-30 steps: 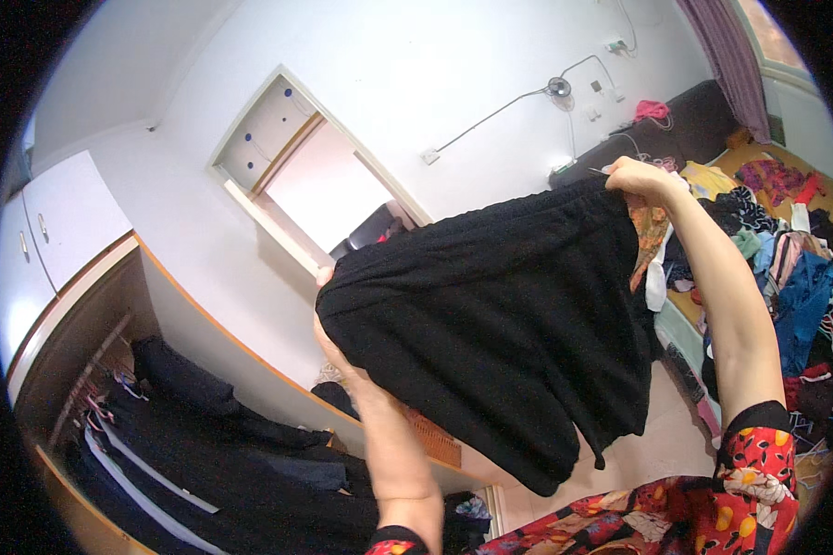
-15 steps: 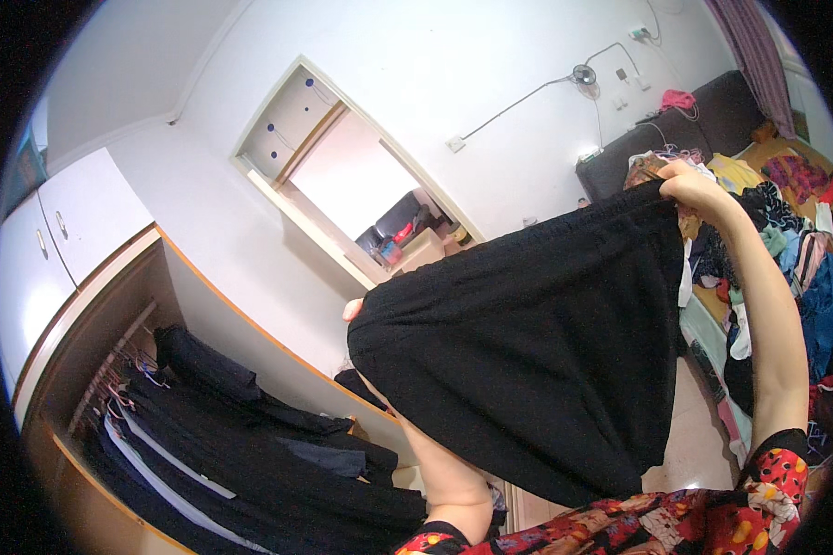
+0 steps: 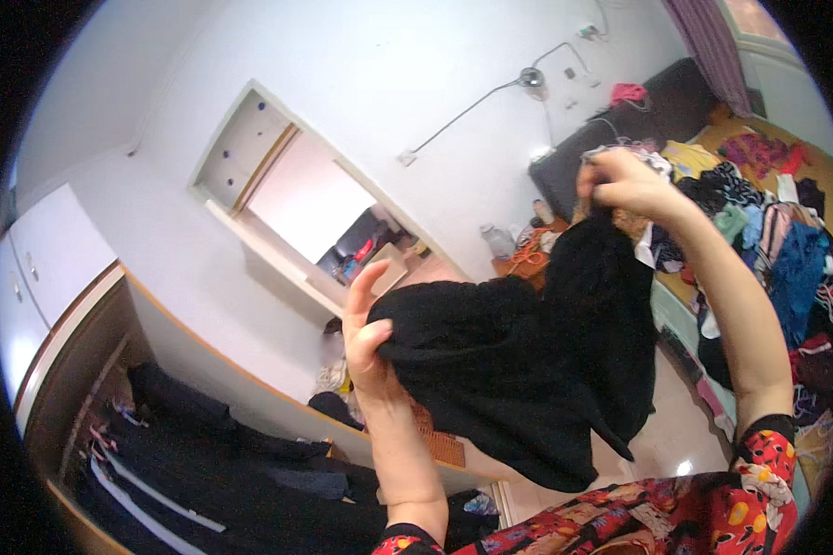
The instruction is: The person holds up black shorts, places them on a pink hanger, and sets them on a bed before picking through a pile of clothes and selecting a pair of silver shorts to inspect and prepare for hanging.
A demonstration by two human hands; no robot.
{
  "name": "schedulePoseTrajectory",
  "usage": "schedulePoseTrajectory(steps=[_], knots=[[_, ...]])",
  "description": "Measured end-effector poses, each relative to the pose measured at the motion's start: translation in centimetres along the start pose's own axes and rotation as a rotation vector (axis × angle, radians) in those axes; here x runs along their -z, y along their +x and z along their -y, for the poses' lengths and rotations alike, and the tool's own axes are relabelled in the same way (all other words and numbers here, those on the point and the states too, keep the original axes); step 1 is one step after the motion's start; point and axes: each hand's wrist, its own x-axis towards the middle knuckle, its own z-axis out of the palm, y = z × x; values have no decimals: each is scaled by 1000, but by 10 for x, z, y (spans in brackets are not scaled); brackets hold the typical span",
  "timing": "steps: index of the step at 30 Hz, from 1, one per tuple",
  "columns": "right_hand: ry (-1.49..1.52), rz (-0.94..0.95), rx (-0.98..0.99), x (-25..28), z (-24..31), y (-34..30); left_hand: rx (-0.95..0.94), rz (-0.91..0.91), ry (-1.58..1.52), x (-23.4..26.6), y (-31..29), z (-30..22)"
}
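Observation:
A black skirt point(image 3: 509, 370) hangs in folds between my raised hands, its cloth sagging in the middle and its lower edge uneven. On its left end, my left hand point(image 3: 368, 342) has the thumb at the cloth's edge, with the index finger lifted and curved away from it. My right hand point(image 3: 625, 185) is higher and farther right, fingers curled and slightly blurred over the skirt's upper right corner. The fingers under the cloth are hidden.
At lower left, a wardrobe point(image 3: 65, 250) holds dark clothes point(image 3: 241, 462) on hangers. A bed point(image 3: 680, 333) on the right carries a heap of mixed clothes point(image 3: 796, 268). Behind the skirt stand a doorway point(image 3: 342, 213) and a small table with orange cord point(image 3: 528, 254).
The skirt, spread wide and flat before, is now bunched and sagging. My hands have come closer together, the left index finger has lifted, and the view has shifted right.

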Motion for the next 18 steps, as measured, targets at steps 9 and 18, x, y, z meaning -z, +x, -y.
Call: schedulePoseTrajectory(steps=[9, 18], knots=[[72, -77, 76, -62, 89, 41, 223, 259, 362, -64, 60, 54], [-246, -108, 84, -64, 125, 4, 333, 17, 185, -30, 88, 79]])
